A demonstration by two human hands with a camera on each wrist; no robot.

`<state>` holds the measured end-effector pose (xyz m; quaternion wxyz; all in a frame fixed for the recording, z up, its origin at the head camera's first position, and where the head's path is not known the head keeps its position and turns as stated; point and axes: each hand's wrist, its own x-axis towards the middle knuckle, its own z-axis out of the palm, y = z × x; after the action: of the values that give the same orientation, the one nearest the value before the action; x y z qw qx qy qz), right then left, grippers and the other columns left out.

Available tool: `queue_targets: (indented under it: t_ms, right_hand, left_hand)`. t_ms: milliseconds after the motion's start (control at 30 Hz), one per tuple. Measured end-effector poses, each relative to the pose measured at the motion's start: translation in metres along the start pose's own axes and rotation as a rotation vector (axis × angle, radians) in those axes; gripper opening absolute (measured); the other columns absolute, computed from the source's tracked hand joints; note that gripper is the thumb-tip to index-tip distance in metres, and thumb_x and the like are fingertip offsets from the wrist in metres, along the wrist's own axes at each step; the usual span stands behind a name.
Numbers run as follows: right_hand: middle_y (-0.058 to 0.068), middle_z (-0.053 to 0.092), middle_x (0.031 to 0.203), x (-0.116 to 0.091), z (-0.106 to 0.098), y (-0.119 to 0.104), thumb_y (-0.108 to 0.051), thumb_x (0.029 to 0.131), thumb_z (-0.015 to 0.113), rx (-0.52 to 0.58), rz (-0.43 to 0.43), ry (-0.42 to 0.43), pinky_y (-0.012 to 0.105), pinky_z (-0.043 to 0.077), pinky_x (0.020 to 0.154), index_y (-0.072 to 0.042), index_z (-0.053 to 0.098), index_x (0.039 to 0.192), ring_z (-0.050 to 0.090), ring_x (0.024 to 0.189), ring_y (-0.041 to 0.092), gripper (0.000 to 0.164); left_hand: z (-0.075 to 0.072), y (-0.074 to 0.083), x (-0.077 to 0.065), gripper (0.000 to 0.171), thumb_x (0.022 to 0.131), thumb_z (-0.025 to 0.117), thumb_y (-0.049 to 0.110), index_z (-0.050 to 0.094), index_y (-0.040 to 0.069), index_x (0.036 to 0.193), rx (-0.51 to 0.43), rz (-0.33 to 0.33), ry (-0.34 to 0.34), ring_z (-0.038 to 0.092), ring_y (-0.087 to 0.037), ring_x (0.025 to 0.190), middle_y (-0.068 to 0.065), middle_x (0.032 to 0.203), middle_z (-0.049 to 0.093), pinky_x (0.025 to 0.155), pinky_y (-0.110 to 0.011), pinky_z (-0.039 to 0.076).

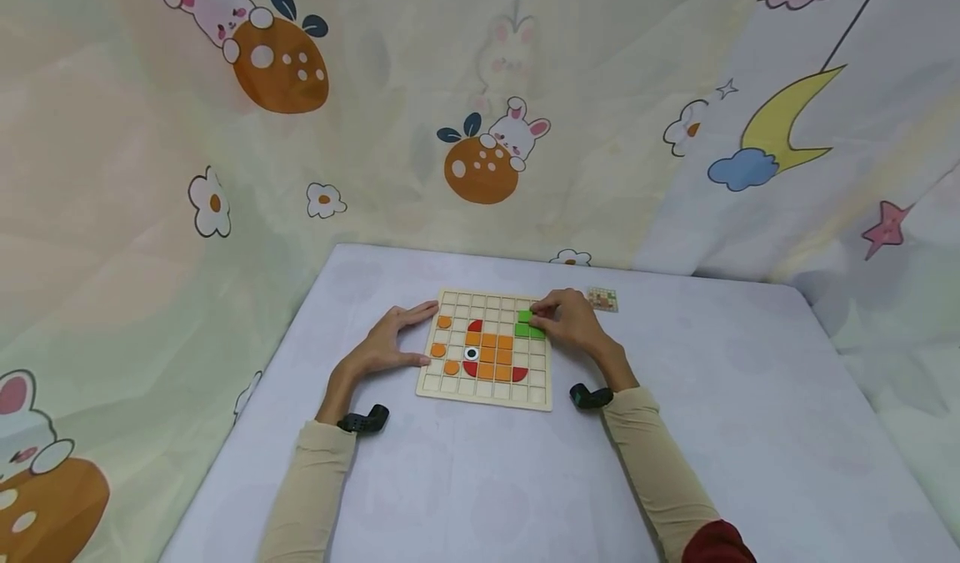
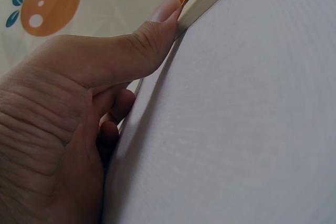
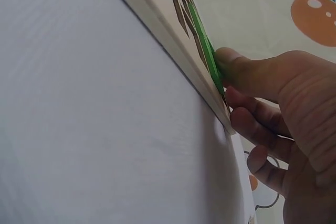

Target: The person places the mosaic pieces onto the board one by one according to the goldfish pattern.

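A wooden grid board (image 1: 450, 388) lies on the white-covered table. My left hand (image 1: 384, 344) is spread at its left edge, the thumb touching the side. At the upper right of the grid, my right hand (image 1: 573, 321) pinches a green square tile (image 1: 525, 316) between thumb and fingers. More green tiles (image 1: 522, 330) lie just below it. Orange square tiles (image 1: 486, 369) form a block in the middle, with a black-and-white eye tile (image 1: 471, 353) and red quarter-round tiles (image 1: 519, 374) around it. Several round orange tiles (image 1: 438, 350) line the left side.
Behind my right hand lies a small printed card (image 1: 603, 299). The table's white cloth (image 1: 465, 488) reaches a patterned curtain (image 1: 390, 129) at the back and sides. Dark wrist cameras (image 1: 364, 420) are strapped to both wrists.
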<state>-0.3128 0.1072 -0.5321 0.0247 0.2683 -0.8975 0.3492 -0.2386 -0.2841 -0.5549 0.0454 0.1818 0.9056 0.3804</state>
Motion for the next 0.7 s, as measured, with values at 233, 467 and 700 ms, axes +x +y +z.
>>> queue_targets:
  t_ms: [233, 467, 700]
  right_hand:
    - [0.005, 0.082, 0.094, 0.0013, -0.0003, -0.0011, -0.011, 0.091, 0.089, 0.005, -0.006, 0.000, 0.039, 0.054, 0.084, -0.005, 0.086, 0.110, 0.070, 0.083, 0.018, 0.019]
    - [0.006, 0.082, 0.095, 0.0029, 0.0019, -0.0029, -0.012, 0.094, 0.086, -0.003, -0.014, -0.019, 0.035, 0.054, 0.080, -0.004, 0.086, 0.110, 0.070, 0.082, 0.016, 0.017]
    - [0.006, 0.081, 0.094, 0.0043, 0.0019, -0.0075, -0.016, 0.096, 0.085, -0.033, -0.011, -0.029, 0.034, 0.052, 0.079, -0.004, 0.086, 0.113, 0.067, 0.081, 0.015, 0.021]
  left_hand:
    - [0.0000, -0.0001, 0.0012, 0.101, 0.081, 0.095, 0.044, 0.047, 0.024, 0.167, 0.011, 0.001, 0.003, 0.047, -0.024, 0.121, 0.003, 0.178, 0.040, 0.108, -0.050, 0.039]
    - [0.0009, 0.0008, 0.0011, 0.102, 0.081, 0.096, 0.044, 0.046, 0.024, 0.167, 0.022, 0.006, 0.002, 0.046, -0.022, 0.118, 0.003, 0.178, 0.039, 0.106, -0.047, 0.039]
    - [-0.0002, 0.0012, 0.0005, 0.102, 0.079, 0.097, 0.041, 0.048, 0.022, 0.167, 0.011, 0.003, 0.009, 0.046, -0.024, 0.119, 0.001, 0.177, 0.040, 0.107, -0.048, 0.038]
